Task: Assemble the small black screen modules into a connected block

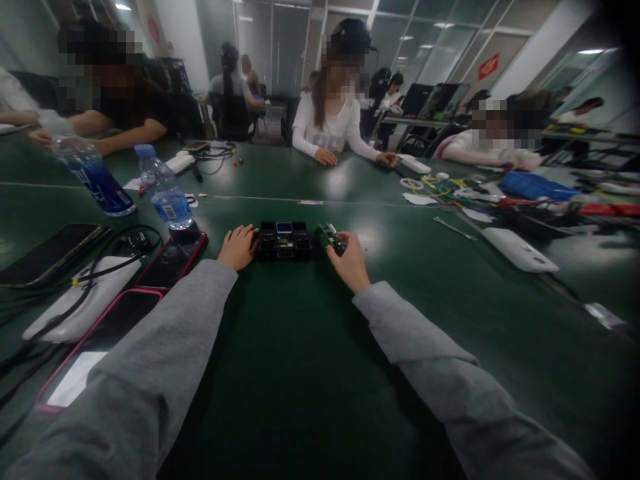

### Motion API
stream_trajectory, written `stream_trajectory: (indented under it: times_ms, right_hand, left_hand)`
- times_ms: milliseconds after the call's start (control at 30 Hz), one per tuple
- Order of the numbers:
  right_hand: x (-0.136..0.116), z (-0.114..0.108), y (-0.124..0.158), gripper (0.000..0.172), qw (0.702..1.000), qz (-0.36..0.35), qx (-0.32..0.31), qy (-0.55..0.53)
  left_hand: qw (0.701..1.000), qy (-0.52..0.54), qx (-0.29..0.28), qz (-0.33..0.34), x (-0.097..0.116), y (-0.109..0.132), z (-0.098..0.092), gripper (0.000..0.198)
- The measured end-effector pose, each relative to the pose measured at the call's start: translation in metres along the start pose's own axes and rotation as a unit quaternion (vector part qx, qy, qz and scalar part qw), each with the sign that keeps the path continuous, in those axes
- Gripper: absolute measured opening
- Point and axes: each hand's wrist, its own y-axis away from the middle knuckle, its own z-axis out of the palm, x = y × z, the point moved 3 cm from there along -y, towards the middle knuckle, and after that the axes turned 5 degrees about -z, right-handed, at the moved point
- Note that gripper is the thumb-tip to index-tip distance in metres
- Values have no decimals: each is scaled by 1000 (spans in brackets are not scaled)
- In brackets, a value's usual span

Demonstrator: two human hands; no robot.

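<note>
A black electronic device [285, 241] with a small screen at its top middle lies flat on the green table. My left hand [239, 247] rests palm down at its left side, fingers stretched out and touching or nearly touching its edge. On the other side, my right hand [349, 260] grips a green circuit board [327, 237] between thumb and fingers. The board is tilted and sits just right of the device, with a narrow gap between them. Part of the board is hidden behind my fingers.
Left on the table [310, 373] are two bottles [167, 200], phones [173, 259], a white power bank [85, 300] and black cables. To the right lie a wrench [455, 229], a white box-like device [520, 250] and tangled wires [445, 190]. Several people [333, 120] sit beyond.
</note>
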Motion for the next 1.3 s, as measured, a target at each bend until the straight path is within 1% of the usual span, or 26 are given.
stream_trajectory:
  times_ms: [67,133,233,433,567,633,733,833,900,1133,1300]
  right_hand:
    - [1,-2,-1,43,999,24,1,-32]
    - [3,-3,-1,44,996,56,-3,-66]
    - [7,-2,-2,43,994,82,-14,-66]
    - [14,2,-5,40,997,54,-18,49]
    - [18,3,-4,44,997,63,-5,51]
    - [17,2,-2,49,997,60,9,43]
    - [10,1,0,59,999,23,17,41]
    - [1,1,2,59,998,-32,-8,47]
    - [-1,2,2,59,998,-47,-25,46]
    - [-3,1,2,55,996,-53,-40,62]
    - [-6,1,4,53,994,-41,-87,50]
  left_hand:
    - [1000,-3,0,1,-1,0,1,47]
    - [1000,-8,5,4,-1,-1,2,46]
    - [1000,-10,13,7,-2,-1,3,45]
    - [1000,-18,4,5,-2,-1,2,46]
    - [1000,-18,1,4,-1,-1,0,46]
    - [1000,-26,-2,0,0,-1,0,46]
    - [999,-45,-10,-7,1,0,0,45]
    - [998,-58,-10,-8,3,1,-1,46]
    - [998,-62,-8,-9,4,1,-1,47]
    - [998,-59,-3,-5,1,-1,1,46]
    - [999,-51,5,2,-1,-2,2,45]
